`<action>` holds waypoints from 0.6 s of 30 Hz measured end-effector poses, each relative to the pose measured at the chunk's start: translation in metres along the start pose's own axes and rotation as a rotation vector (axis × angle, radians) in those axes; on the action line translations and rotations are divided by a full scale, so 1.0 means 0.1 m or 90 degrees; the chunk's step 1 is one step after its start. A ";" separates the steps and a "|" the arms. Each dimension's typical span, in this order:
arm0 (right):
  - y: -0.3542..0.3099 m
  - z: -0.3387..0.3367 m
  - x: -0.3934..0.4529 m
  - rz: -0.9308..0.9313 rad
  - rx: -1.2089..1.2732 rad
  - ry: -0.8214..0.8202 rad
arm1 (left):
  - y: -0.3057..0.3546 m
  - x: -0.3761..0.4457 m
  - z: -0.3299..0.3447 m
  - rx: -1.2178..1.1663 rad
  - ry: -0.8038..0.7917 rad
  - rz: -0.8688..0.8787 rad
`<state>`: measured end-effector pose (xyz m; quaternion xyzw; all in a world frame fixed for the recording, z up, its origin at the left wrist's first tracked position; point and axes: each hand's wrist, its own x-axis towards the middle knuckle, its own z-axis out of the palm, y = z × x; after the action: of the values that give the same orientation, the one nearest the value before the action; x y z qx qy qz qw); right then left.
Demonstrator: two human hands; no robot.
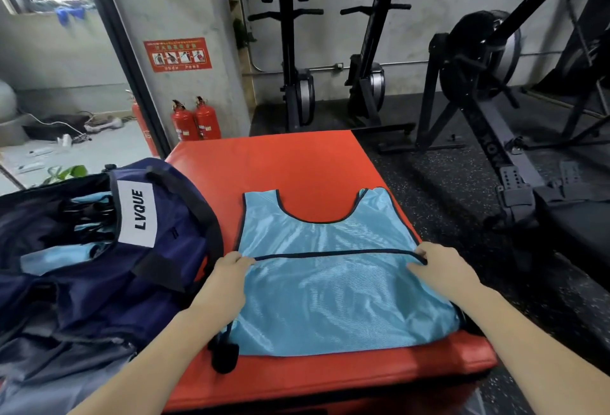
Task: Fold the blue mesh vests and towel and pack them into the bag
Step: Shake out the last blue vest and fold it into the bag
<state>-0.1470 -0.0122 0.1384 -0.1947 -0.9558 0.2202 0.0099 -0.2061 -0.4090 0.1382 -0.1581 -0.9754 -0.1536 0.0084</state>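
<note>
A light blue mesh vest [330, 299] with dark trim lies flat on a red padded box [297, 167], its lower half folded up so the hem runs across the middle. My left hand [227, 271] pinches the left end of that folded hem. My right hand [439, 266] pinches its right end. To the left stands an open navy bag [171, 226] marked LVQUE, with light blue fabric [56, 257] showing inside it. No towel is visible.
Rowing machines [478, 91] stand on the black rubber floor beyond and to the right of the box. Two red fire extinguishers [196, 122] sit by a concrete pillar behind the bag. A doorway opens at the far left.
</note>
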 end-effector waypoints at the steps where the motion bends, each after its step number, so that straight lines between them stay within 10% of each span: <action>1: -0.02 -0.04 0.02 0.011 0.005 0.014 | 0.01 0.04 -0.02 0.024 0.013 0.006; 18: -0.28 0.09 1.30 -0.028 0.269 0.111 | 1.54 1.91 0.49 -0.147 0.017 0.121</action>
<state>-0.2786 0.0102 0.1331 -0.1858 -0.8880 0.3973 0.1379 -0.3380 -0.1964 0.1502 -0.2476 -0.9316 -0.2654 0.0176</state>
